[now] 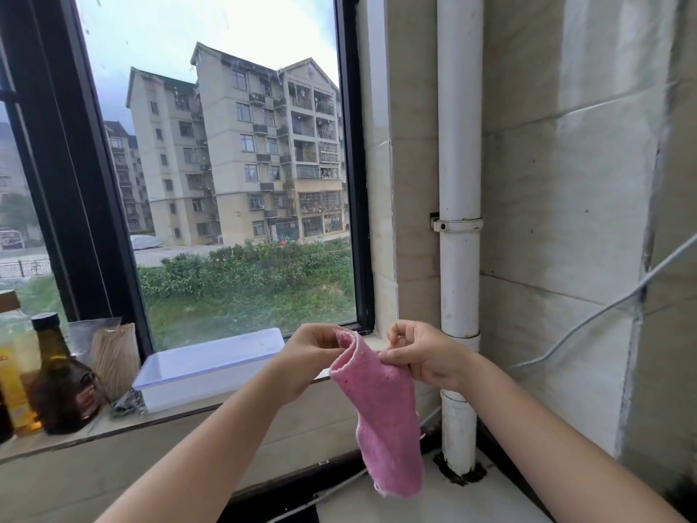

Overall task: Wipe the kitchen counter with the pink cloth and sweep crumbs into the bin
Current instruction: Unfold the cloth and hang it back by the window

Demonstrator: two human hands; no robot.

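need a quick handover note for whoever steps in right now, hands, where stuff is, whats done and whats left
Left hand: pinches the upper left edge of the pink fuzzy cloth.
Right hand: pinches the upper right edge of the same cloth.
The cloth is held up in the air in front of the window, hanging down folded lengthwise, clear of the pale counter below it.
The bin is out of view, and I can make out no crumbs at this distance.
Done: cloth picked up.
Left: wipe the counter, gather the crumbs, sweep them into the bin.
Nearby on the sill: a clear plastic lidded box and a dark glass bottle.
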